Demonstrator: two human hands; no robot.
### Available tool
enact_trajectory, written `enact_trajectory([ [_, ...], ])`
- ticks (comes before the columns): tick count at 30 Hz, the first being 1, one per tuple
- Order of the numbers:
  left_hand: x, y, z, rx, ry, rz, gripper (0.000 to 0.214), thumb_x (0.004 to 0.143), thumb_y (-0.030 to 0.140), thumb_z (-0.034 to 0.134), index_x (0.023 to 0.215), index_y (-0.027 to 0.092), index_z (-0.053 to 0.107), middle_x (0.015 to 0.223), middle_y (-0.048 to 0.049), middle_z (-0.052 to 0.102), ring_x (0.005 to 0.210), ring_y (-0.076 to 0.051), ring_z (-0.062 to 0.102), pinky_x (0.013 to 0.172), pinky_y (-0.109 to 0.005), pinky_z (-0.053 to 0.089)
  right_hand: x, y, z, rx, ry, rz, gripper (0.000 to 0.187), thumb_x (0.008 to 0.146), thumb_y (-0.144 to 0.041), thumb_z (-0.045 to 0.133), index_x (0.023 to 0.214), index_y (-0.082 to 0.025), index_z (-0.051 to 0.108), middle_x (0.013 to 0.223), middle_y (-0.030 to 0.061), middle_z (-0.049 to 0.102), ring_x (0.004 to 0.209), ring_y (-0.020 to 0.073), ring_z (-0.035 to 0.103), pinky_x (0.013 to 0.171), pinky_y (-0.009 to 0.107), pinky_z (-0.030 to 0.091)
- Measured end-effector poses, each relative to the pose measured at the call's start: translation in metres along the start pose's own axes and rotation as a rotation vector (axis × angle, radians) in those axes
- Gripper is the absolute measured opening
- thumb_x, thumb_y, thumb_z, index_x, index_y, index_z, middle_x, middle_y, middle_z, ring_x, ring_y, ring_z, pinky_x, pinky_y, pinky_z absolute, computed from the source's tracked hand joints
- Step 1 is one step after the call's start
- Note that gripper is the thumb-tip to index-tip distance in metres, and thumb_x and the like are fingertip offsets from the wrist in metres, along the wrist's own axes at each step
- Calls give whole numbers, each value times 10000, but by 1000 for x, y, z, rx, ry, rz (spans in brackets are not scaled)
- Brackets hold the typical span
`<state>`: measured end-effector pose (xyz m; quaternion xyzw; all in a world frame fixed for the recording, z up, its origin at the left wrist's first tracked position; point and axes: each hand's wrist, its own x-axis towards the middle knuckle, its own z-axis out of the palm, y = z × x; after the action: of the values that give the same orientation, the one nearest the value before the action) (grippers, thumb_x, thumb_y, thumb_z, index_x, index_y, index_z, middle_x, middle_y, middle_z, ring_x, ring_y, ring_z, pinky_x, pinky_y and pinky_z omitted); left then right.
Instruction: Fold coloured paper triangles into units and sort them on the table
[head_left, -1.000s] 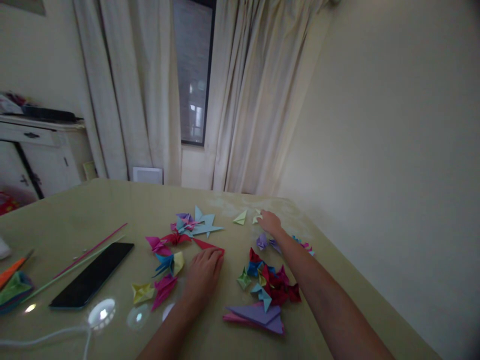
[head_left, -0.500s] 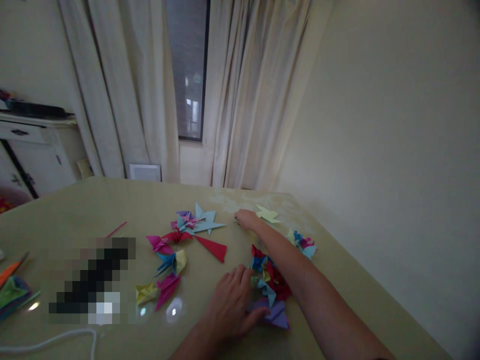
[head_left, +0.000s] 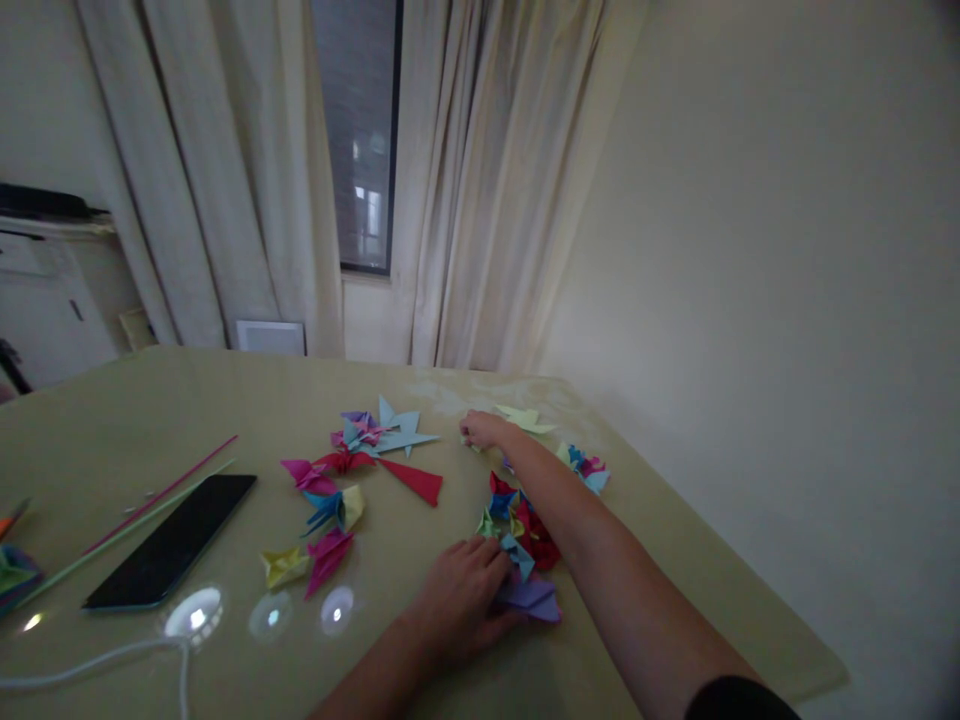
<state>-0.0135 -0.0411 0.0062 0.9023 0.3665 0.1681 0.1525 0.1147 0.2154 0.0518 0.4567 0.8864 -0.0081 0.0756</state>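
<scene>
My left hand [head_left: 465,592] rests on the near part of the table, its fingers and thumb around the left end of a folded purple origami piece [head_left: 534,598]. Just beyond it lie a light blue origami piece [head_left: 517,553] and red, blue and green ones [head_left: 538,540]. My right hand [head_left: 482,428] is stretched far forward across that cluster. Its fingers are curled over a small pale green origami piece [head_left: 471,444], mostly hidden by them. Right beside it lies a pale green star-like piece [head_left: 526,418]. My right forearm covers part of the red pieces.
To the left lie more origami pieces, such as a light blue star [head_left: 405,430] and a red strip [head_left: 412,480]. A black phone [head_left: 174,545], thin pink and green sticks [head_left: 169,495] and a white cable [head_left: 105,655] are further left. A wall [head_left: 750,300] borders the table's right side.
The view has shifted slightly, so the things on the table appear a little further left. Both hands stay at nearly the same places among the paper pieces.
</scene>
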Motion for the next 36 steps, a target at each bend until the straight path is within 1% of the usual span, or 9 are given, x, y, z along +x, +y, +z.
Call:
enact_trajectory([
  [4,-2,2,0,-20,-30,78,365,902,535,705,1110,248,619,1161,-70,693,1062,-264,649,935,-378,507,-8,-7,-18,87,142,-58,103,910,-212,735,1009,-186,725,1096,72,738,992,206,672,828,257,476],
  [8,-5,4,1,-37,-64,121,455,880,627,699,1122,250,618,1154,-72,695,1068,-268,656,934,-375,501,-29,-18,-45,210,418,-33,189,1079,-259,466,1158,-172,614,1142,103,711,1061,208,644,929,304,469],
  [10,-5,5,1,-44,-62,122,472,886,648,681,1130,250,616,1165,-76,692,1078,-272,652,951,-382,495,-56,-23,-54,324,601,-14,267,1122,-300,323,1195,-189,554,1164,107,700,1083,205,634,947,328,477],
  [13,-4,8,3,-45,-59,110,436,920,613,656,1165,256,605,1176,-76,689,1086,-274,644,961,-387,496,-116,-29,-56,894,1101,-113,225,1077,-453,498,1075,-237,557,1006,53,719,898,190,646,814,305,511],
  [16,-3,12,4,-36,-52,66,384,951,555,633,1194,260,604,1195,-75,683,1085,-275,640,952,-399,510,-175,-31,-44,1170,1279,-72,241,1014,-482,614,978,-256,538,858,10,695,670,157,563,615,258,453],
  [19,-3,14,4,-29,-60,37,357,953,502,641,1208,253,617,1214,-84,683,1098,-286,643,958,-424,527,-208,-30,-21,1387,1270,-48,250,986,-483,633,964,-270,503,701,-29,654,570,153,522,522,243,402],
  [24,-4,13,6,-31,-46,34,523,964,470,635,1438,271,537,1351,-112,664,1187,-305,643,1039,-456,526,-216,-31,19,1560,1082,34,296,963,-519,645,952,-277,476,627,-49,634,491,144,511,440,224,394],
  [31,-7,-2,16,-52,-10,13,666,972,503,630,1565,295,409,1442,-118,622,1257,-306,631,1090,-456,516,-212,-45,29,1613,793,-10,328,964,-563,646,948,-270,501,665,-55,613,495,129,535,463,227,454],
  [36,-10,-7,11,-112,25,25,706,928,552,690,1523,271,435,1362,-122,657,1200,-285,649,1042,-413,533,-207,-41,31,1449,969,58,346,948,-553,686,900,-241,546,667,-58,540,549,104,473,474,192,379],
])
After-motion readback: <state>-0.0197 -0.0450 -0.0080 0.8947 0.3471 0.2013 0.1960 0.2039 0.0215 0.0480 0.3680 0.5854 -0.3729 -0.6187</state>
